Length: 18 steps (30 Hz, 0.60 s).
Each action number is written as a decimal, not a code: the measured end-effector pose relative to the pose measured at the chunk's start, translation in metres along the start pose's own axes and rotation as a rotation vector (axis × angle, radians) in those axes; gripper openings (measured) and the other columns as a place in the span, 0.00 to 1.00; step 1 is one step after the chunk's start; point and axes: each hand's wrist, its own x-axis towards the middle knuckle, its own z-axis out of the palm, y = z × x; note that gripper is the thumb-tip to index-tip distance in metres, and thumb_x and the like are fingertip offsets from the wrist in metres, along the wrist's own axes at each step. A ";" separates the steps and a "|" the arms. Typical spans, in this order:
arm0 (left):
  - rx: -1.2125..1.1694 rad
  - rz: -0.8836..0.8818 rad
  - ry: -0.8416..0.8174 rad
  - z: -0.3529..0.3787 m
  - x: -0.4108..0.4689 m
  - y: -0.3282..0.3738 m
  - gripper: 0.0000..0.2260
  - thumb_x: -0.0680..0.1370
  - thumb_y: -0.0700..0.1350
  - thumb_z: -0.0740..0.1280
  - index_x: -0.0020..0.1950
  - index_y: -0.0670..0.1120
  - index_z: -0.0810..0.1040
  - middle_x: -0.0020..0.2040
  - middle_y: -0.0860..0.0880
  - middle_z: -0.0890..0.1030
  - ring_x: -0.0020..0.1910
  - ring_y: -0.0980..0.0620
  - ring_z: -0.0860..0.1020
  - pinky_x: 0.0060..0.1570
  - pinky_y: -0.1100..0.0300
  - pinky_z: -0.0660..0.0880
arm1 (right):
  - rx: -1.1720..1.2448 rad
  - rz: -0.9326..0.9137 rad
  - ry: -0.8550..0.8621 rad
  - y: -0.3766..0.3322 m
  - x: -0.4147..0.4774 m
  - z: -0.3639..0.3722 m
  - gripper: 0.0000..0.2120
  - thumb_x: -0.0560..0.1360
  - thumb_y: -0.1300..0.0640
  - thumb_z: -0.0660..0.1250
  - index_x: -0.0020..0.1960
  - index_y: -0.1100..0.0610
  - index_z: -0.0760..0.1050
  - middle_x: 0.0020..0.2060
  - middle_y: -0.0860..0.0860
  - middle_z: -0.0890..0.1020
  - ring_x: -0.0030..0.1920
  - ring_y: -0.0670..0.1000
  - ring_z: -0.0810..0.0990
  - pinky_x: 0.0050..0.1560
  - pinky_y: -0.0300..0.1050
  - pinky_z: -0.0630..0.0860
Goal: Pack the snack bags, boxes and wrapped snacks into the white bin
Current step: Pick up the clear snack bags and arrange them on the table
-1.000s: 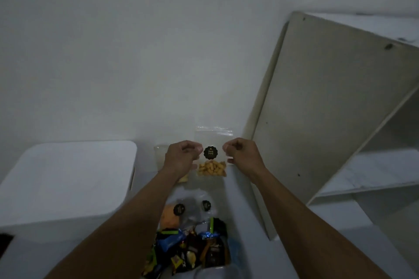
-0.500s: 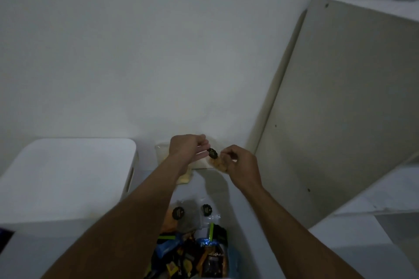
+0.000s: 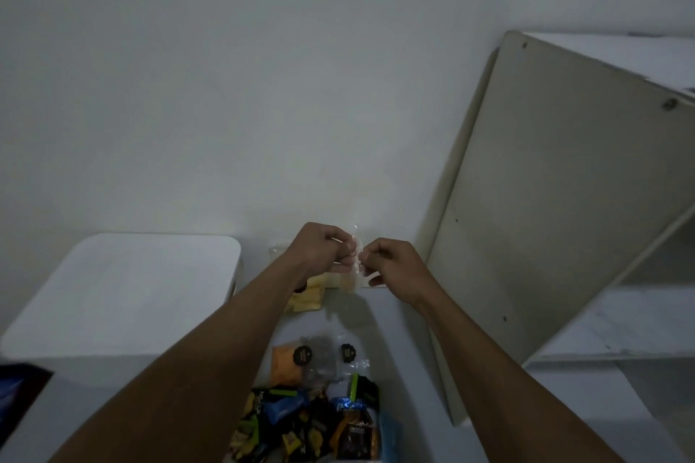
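Clear bag [image 3: 353, 276]: held up edge-on just below frame centre, above the far end of the white surface [image 3: 398, 342] and in front of the wall. It shows only as a narrow, pale strip; its contents cannot be made out.

Left hand [image 3: 323, 250]: fingers curled, pinching the bag's left side near the top.

Right hand [image 3: 391, 263]: thumb and forefinger pinch the bag's right side, the other fingers loosely curled. The two hands are close together, with the bag between them.

White bin [image 3: 120, 293]: middle left of frame, well apart from the bag. Its top reads as a flat white face; whether that is a lid cannot be told.

Yellow pack [image 3: 305, 300]: on the surface just below the left wrist.

Stickered bags [image 3: 319, 359]: two clear bags with black round labels, lower centre.

Snack pile [image 3: 308, 425]: dark wrapped snacks at bottom centre, between the forearms.

Shelf unit [image 3: 556, 207]: beige panel, right of frame.
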 end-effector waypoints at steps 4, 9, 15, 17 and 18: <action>-0.012 -0.057 -0.033 -0.004 -0.005 0.005 0.06 0.77 0.35 0.68 0.52 0.36 0.81 0.43 0.43 0.83 0.40 0.50 0.82 0.46 0.55 0.83 | 0.051 -0.003 -0.036 -0.007 -0.004 0.000 0.08 0.78 0.64 0.65 0.41 0.60 0.78 0.34 0.54 0.81 0.36 0.51 0.79 0.38 0.45 0.78; -0.168 -0.081 0.023 -0.002 -0.003 0.009 0.08 0.76 0.40 0.69 0.53 0.38 0.83 0.43 0.46 0.84 0.40 0.54 0.81 0.46 0.58 0.81 | 0.033 -0.036 -0.021 -0.006 -0.011 -0.001 0.18 0.74 0.41 0.67 0.49 0.56 0.78 0.42 0.51 0.83 0.42 0.50 0.81 0.45 0.48 0.79; -0.228 -0.061 0.144 0.010 0.012 0.001 0.08 0.75 0.41 0.70 0.51 0.39 0.83 0.46 0.44 0.84 0.40 0.51 0.80 0.48 0.53 0.81 | -0.166 -0.084 0.177 0.040 -0.001 0.012 0.06 0.77 0.62 0.66 0.47 0.52 0.79 0.44 0.45 0.82 0.46 0.46 0.81 0.48 0.44 0.75; -0.085 -0.035 0.250 0.013 0.021 -0.021 0.09 0.74 0.43 0.71 0.54 0.45 0.81 0.48 0.46 0.83 0.44 0.50 0.81 0.51 0.50 0.82 | -0.117 -0.054 0.247 0.058 0.008 0.014 0.14 0.77 0.68 0.61 0.41 0.51 0.77 0.40 0.47 0.82 0.44 0.49 0.81 0.47 0.48 0.77; 0.021 -0.027 0.297 0.014 0.025 -0.035 0.12 0.74 0.44 0.72 0.57 0.47 0.78 0.50 0.47 0.82 0.46 0.49 0.80 0.53 0.50 0.80 | -0.113 -0.034 0.261 0.066 0.012 0.015 0.16 0.77 0.68 0.59 0.40 0.50 0.77 0.38 0.47 0.82 0.43 0.50 0.81 0.47 0.51 0.79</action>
